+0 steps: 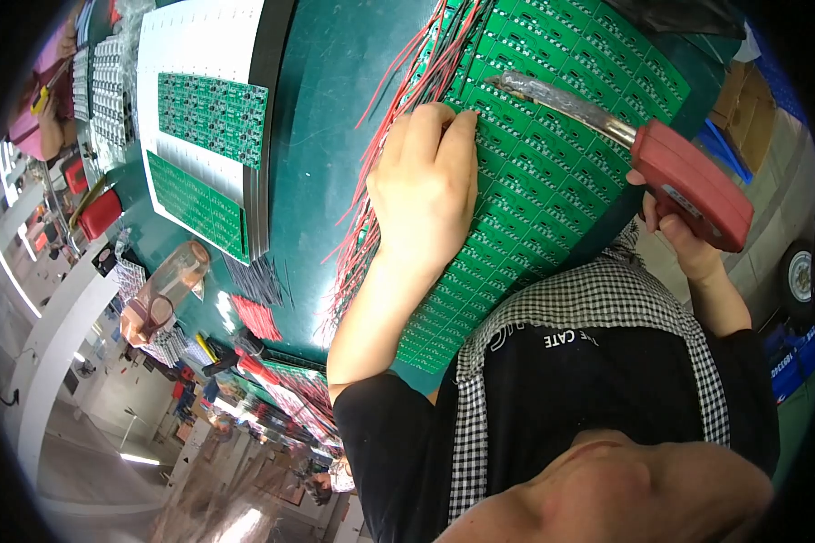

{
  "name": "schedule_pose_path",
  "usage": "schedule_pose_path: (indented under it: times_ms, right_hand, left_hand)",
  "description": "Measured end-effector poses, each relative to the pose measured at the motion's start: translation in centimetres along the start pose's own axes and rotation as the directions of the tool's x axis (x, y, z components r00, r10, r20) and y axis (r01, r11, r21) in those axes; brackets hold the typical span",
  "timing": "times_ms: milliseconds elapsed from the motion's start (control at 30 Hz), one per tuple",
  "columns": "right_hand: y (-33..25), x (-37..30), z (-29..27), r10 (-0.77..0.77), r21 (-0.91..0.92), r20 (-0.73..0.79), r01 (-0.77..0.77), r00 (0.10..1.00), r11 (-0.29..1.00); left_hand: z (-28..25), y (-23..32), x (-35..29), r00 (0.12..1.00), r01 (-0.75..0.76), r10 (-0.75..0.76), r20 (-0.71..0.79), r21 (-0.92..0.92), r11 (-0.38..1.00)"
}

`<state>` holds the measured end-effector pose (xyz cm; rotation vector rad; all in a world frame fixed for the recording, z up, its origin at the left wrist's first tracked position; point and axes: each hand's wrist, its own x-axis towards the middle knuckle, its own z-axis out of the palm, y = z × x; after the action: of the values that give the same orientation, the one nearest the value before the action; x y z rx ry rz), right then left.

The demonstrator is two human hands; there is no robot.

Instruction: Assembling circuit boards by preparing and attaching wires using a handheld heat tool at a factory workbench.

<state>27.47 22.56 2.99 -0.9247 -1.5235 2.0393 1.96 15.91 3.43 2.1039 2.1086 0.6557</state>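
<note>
Two bare hands at work over a green panel [552,190], which lies at a slant on the dark green bench [330,109] and is marked out in repeating rows of small circuits. The left hand [424,185] is set at the panel's left edge, back uppermost and fingers bent downward. It lies over the wires [421,81], a loose red and black bundle running along that edge; its fingertips are partly hidden, so whether they pinch a strand cannot be told. The right hand [684,242], at the panel's right, is closed around the red handle of an iron [697,181]. The iron's metal shaft slopes to the left above the panel (its slight curve may owe something to the lens), and its darkened tip ends near the left hand's fingers and the wires; contact with the panel cannot be made out.

To the left, a white stack [199,41] carries two smaller green boards, the upper board [213,118] populated with dark parts, the lower board [195,204] plainer. Below the stack lie black strands [254,279] and, just beside them, red strands [255,317]. A clear cylinder [167,282] rests nearby. The worker wears a chequered apron [552,308].
</note>
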Motion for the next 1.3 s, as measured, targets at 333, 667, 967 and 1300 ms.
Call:
schedule_pose_path:
  times_ms: [333,667,967,1300]
  right_hand:
    - [-0.2,0.2,-0.5,-0.023,-0.035,0.017,0.024,1.000,0.999]
    - [-0.5,0.6,-0.5,-0.082,-0.176,-0.049,0.072,0.995,0.982]
    - [1.4,-1.1,-1.4,0.035,-0.059,-0.080,-0.040,0.996,0.997]
    - [-0.4,0.2,-0.4,-0.027,0.010,-0.069,0.027,0.997,1.000]
  left_hand:
    - [0.8,-0.2,0.8,0.998,-0.062,0.061,-0.024,-0.027,0.998]
    - [0.9,-0.1,0.9,0.998,-0.065,0.065,-0.012,-0.017,0.998]
    - [0.8,-0.1,1.0,0.998,-0.068,0.068,-0.014,-0.013,0.998]
    - [0.9,0.1,1.3,0.999,-0.034,0.033,-0.037,-0.029,0.999]
